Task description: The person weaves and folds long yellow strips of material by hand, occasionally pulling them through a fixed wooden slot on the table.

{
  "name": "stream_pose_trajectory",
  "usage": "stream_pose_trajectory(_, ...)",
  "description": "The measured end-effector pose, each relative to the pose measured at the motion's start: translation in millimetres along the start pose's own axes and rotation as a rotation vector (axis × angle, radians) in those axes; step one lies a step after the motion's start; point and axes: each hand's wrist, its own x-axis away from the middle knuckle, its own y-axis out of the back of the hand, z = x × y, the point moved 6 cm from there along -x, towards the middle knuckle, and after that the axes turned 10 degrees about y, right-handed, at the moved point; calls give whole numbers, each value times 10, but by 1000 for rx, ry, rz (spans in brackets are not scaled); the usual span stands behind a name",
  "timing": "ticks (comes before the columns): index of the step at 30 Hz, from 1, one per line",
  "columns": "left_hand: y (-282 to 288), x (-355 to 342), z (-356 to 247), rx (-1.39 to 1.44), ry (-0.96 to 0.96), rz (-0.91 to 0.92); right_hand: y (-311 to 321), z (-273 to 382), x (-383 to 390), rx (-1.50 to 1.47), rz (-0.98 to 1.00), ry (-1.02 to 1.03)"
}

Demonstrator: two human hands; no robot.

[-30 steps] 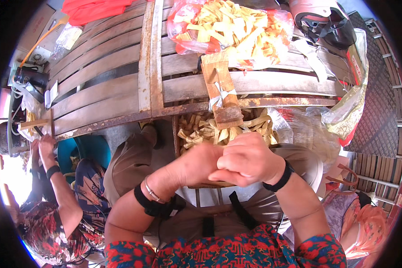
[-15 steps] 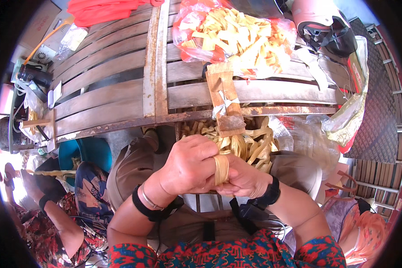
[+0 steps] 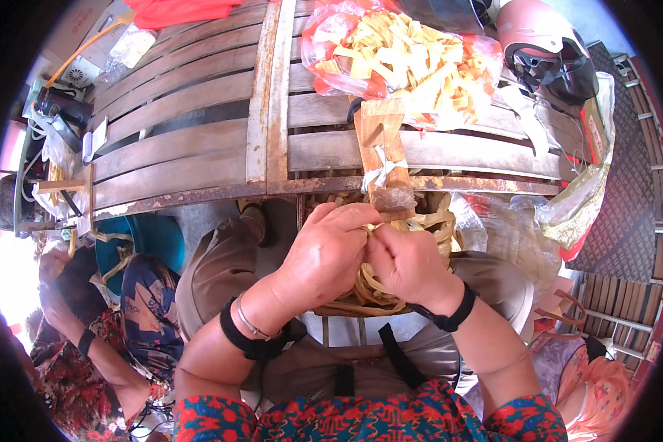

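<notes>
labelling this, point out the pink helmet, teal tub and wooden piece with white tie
Pink helmet (image 3: 535, 26), head view: its outer shell.
Teal tub (image 3: 160, 241), head view: its bare wall.
Wooden piece (image 3: 388, 137), head view: its bare upper face.

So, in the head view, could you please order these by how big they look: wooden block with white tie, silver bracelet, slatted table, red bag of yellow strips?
Largest to smallest:
1. Slatted table
2. Red bag of yellow strips
3. Wooden block
4. Silver bracelet
</notes>
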Motion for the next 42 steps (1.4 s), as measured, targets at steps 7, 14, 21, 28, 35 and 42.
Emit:
stream_pose_trajectory(7,364,-6,370,1056,362,-272,-215,-6,165,-1223,363,-551)
stream_pose_trajectory(14,-129,81,279,1313,730,360,-226,-145,156,-1280,222,-686)
stream_pose_trajectory(21,-111,16,397,1347,717,6,334,-341,12,-459,-147,-294)
stream_pose_trajectory(28,-270,-300,758,836,816,-150,543,-523,-311,208,-364,-186)
stream_pose_trajectory(35,-2,-256,567,566,616,-289,563,-227,-225,246,-435,22)
stream_pose_trajectory(42,-599,186,217,858,884,361,272,367,-85,174,-246,699)
